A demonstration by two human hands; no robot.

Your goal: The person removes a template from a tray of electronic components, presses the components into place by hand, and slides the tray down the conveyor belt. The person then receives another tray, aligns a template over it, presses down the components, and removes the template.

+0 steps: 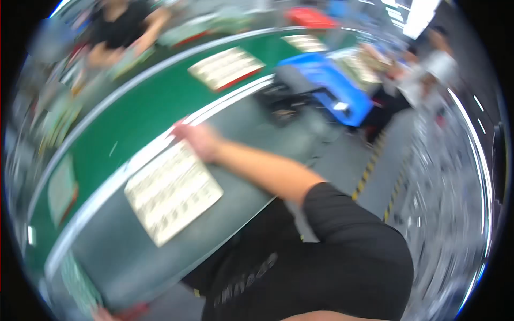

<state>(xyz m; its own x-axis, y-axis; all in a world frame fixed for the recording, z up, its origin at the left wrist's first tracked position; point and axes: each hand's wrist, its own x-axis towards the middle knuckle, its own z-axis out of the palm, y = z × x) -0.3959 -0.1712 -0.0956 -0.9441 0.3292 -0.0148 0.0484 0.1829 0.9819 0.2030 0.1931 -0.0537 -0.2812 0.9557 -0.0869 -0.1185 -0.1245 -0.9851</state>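
Note:
My right hand (199, 140) reaches in from the right, at the upper corner of a cream tray (174, 192) with rows of small compartments or parts. Motion smears its fingers, and a reddish patch shows at their tips beside the metal rail (144, 152). Whether it holds anything is unclear. The tray lies on the grey work surface (235, 117). At the bottom left edge, what seems to be my left hand (103, 314) is mostly cut off, near a blurred red object (134, 311) and a pale green bundle (80, 281).
Beyond the rail, a green belt (134, 101) carries more cream trays (227, 68), with red below one. A black device (284, 99) stands beside a blue bin (348, 101). A person in black (119, 24) is across the belt; others (436, 61) are at the right.

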